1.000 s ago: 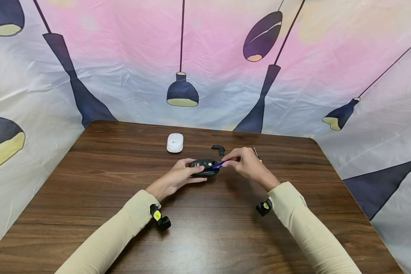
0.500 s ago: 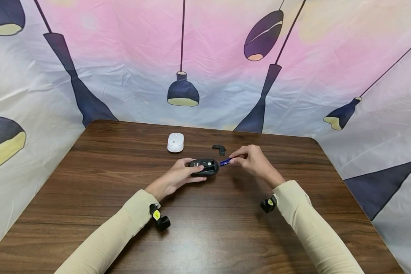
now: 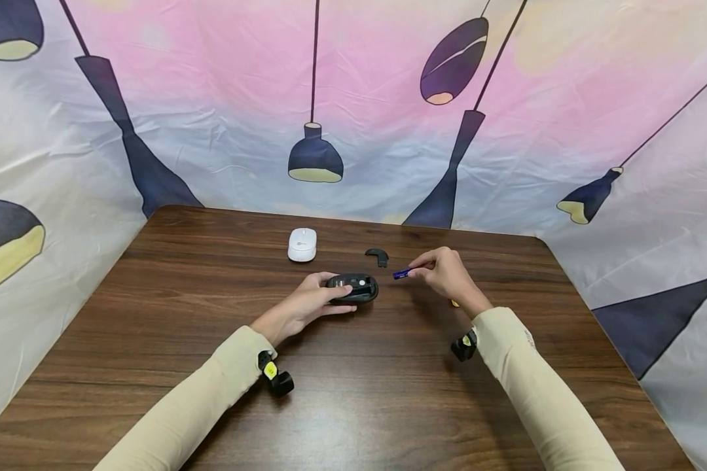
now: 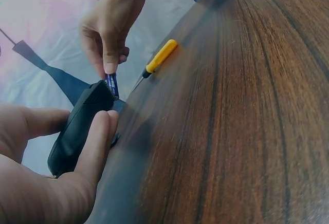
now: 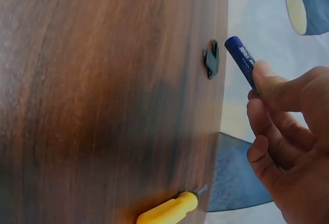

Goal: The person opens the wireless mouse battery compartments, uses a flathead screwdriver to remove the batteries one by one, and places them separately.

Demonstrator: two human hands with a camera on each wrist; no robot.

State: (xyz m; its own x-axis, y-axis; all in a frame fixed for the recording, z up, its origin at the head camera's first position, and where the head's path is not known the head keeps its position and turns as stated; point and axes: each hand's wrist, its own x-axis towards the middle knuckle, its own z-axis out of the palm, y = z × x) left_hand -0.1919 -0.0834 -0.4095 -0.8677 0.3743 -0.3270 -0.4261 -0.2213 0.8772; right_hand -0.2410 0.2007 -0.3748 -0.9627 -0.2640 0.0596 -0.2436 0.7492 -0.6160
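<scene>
My left hand (image 3: 303, 304) grips a black computer mouse (image 3: 365, 292) with its underside turned up, the thumb lying across that face. An open battery slot shows at the mouse's right part. To the right of it, my right hand (image 3: 444, 273) pinches a blue battery (image 3: 401, 273) by one end between thumb and fingertips, apart from the mouse. In the right wrist view the battery (image 5: 240, 59) points away from the fingers. Behind the mouse lies a small curved black cover (image 3: 378, 256) on the table.
A white mouse (image 3: 302, 244) stands at the back of the brown wooden table (image 3: 353, 392). A screwdriver with a yellow handle (image 4: 162, 55) lies on the table near my right hand, mostly hidden by it in the head view. A printed cloth (image 3: 230, 131) hangs behind.
The battery has come out of the mouse's slot in my right hand's pinch and moved right and slightly back, away from the mouse. My left hand and the mouse stay nearly still.
</scene>
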